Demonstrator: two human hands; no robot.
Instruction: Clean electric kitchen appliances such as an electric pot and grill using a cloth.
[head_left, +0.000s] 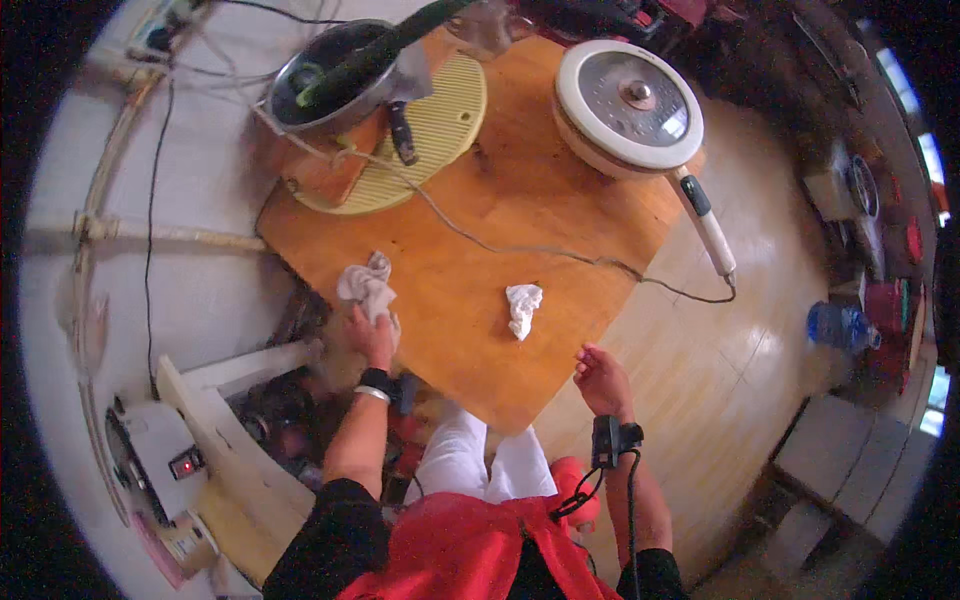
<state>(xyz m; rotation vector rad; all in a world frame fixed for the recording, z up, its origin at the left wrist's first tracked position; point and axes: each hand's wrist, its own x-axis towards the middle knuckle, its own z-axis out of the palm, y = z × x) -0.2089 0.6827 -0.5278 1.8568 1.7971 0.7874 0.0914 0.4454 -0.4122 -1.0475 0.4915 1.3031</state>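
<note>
My left hand (373, 339) is on a crumpled greyish-white cloth (367, 281) at the left edge of the wooden table (450, 322), fingers closed over its near end. My right hand (606, 381) hovers by the table's right edge, its fingers loosely curled and nothing visible in them. Between the two hands, nearer the right, a crumpled white tissue (523, 309) lies on the tabletop. A grey power cord (480, 244) crosses the table beyond both hands and runs to the handle of a lidded white electric pan (630, 105).
A yellow ribbed board (442, 150) lies at the far left under a metal pot (330, 75) holding a long green vegetable (375, 56). A black-handled knife (402, 133) leans there. A white appliance (154, 457) shows a red light. A blue water bottle (840, 326) stands far right.
</note>
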